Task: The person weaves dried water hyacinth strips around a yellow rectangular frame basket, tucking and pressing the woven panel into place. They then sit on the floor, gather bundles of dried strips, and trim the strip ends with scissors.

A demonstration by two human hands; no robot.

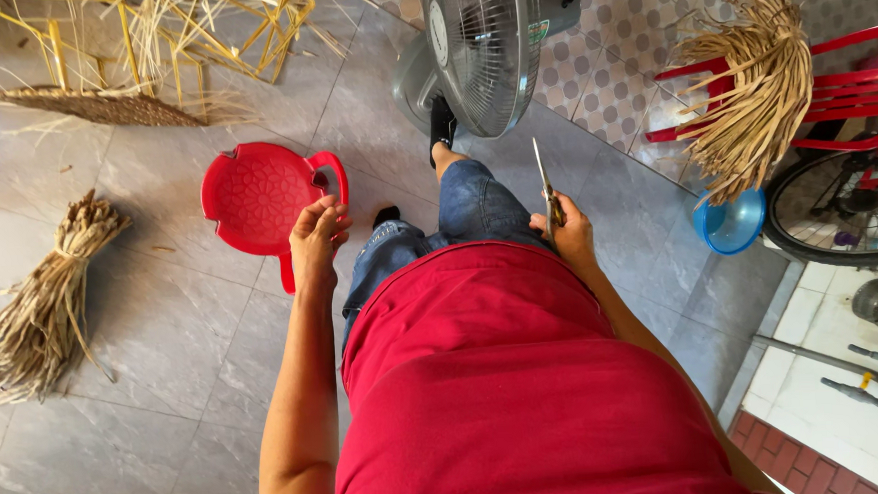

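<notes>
My right hand (570, 232) grips sharp scissors (546, 186), points up; they might poke me. My left hand (316, 238) is curled, empty, over the red stool (256, 196).

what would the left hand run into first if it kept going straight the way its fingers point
Most likely the red plastic stool. The left hand points up the frame with its fingertips right at the stool's rim near the handle; whether they already touch is unclear, since depth is hard to judge.

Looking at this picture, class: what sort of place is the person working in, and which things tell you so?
Probably a home porch or yard used for fibre weaving. A tied bundle of dried stalks lies on the grey floor tiles, a half-woven frame sits behind, and the right hand holds scissors.
</notes>
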